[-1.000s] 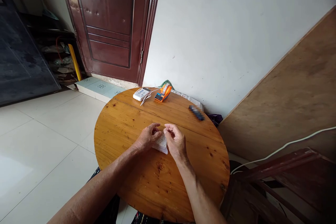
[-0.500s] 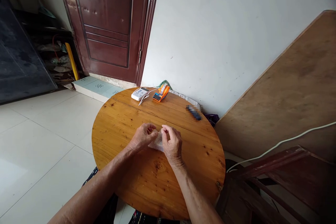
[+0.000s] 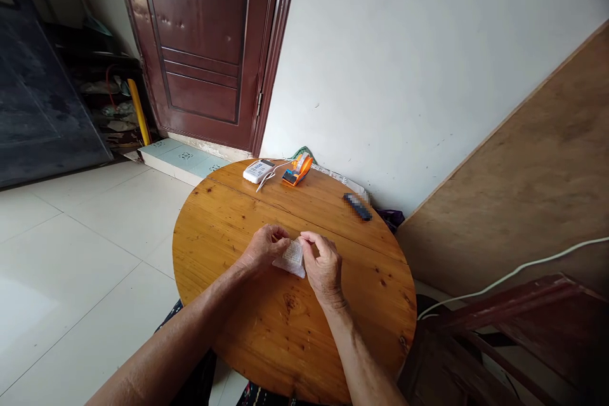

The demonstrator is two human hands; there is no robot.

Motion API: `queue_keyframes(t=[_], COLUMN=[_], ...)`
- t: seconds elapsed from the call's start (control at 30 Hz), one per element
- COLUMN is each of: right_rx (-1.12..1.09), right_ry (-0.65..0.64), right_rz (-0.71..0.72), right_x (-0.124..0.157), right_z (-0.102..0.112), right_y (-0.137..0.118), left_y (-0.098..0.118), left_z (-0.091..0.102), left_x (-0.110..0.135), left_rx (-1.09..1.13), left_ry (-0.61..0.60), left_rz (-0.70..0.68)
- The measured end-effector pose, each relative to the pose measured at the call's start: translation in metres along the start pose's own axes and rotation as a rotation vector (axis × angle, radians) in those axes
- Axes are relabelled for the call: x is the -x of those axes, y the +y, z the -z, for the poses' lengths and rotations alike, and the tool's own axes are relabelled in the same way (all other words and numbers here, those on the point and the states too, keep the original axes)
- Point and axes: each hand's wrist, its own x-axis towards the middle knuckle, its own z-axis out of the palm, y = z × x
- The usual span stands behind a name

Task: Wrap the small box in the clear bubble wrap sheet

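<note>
A small, thin white packet (image 3: 292, 259), partly see-through and marked with faint print, is held low over the round wooden table (image 3: 228, 222). My left hand (image 3: 266, 248) pinches its upper left part between thumb and forefinger. From the other side, my right hand (image 3: 324, 266) is closed at the upper right corner, fingertips close to those of the left. Parts of the packet's side edges are covered by my fingers. Whether its lower edge rests on the wood I cannot tell.
At the table's far edge lie a white device (image 3: 258, 171) with a white cable and an orange tape dispenser (image 3: 298, 171). A dark, blurred-out oblong object (image 3: 358, 206) lies to the right. Behind are a white wall (image 3: 371, 63) and a dark red door (image 3: 204, 44); a wooden board leans at right.
My right hand has shifted slightly right, away from the left hand, so more of the packet shows between them. The whole view has moved a little.
</note>
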Motion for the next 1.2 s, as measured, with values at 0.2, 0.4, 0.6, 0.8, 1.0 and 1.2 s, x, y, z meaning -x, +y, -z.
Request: queue_keyframes(t=[0.2, 0.4, 0.6, 0.8, 1.0, 1.2], right_rx=[0.001, 0.034, 0.050, 0.097, 0.206, 0.215], right_ry=[-0.051, -0.055, -0.075, -0.150, -0.175, -0.184], right_rz=[0.031, 0.058, 0.116, 0.174, 0.336, 0.363], right_x=[0.000, 0.000, 0.000, -0.003, -0.004, -0.005], right_z=[0.002, 0.001, 0.004, 0.011, 0.016, 0.019], right_y=[-0.001, -0.003, -0.003, -0.005, -0.014, -0.015], left_y=[0.005, 0.006, 0.010, 0.011, 0.011, 0.013], left_z=[0.000, -0.001, 0.000, 0.000, 0.001, 0.002], left_x=[0.001, 0.001, 0.003, 0.004, 0.004, 0.005], left_rx=[0.004, 0.023, 0.094, 0.128, 0.159, 0.212], left_ry=[-0.011, -0.028, -0.043, -0.051, -0.062, -0.073], left_rz=[-0.001, -0.003, 0.053, 0.023, 0.049, 0.071])
